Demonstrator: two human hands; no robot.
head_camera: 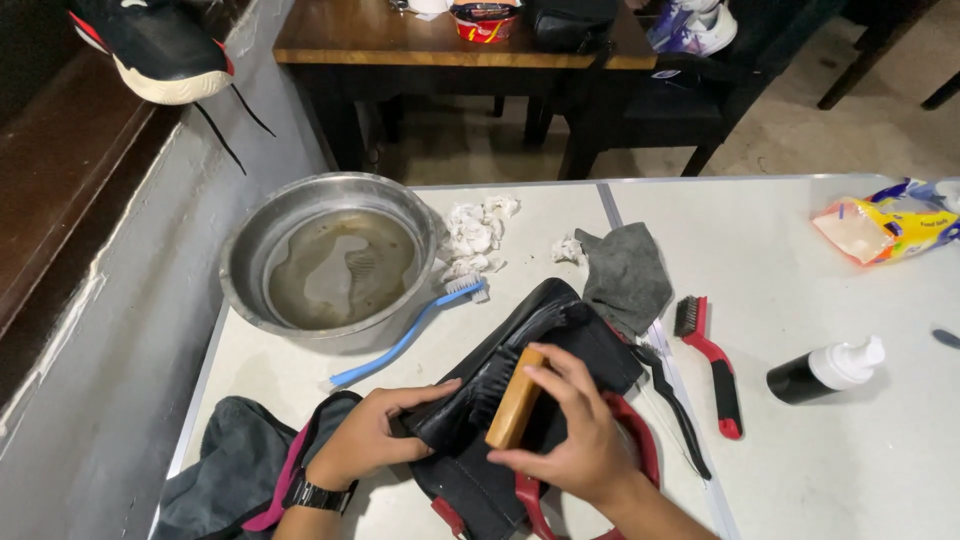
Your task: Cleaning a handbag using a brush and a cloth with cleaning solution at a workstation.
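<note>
A black shoe (570, 325) with red trim lies on its side on the white table (800, 270). My left hand (375, 430) grips the shoe at its near left edge and steadies it. My right hand (575, 420) holds a wooden brush (514, 400) with black bristles pressed against the shoe's black side. A dark watch sits on my left wrist.
A metal bowl (250, 250) of murky water stands at the left, a blue toothbrush (400, 340) leaning beside it. Crumpled tissue (472, 235), a grey cloth (628, 275), a red brush (712, 365), a black brush (675, 400), a foam pump bottle (825, 370), a plastic packet (885, 225), dark cloth (235, 470).
</note>
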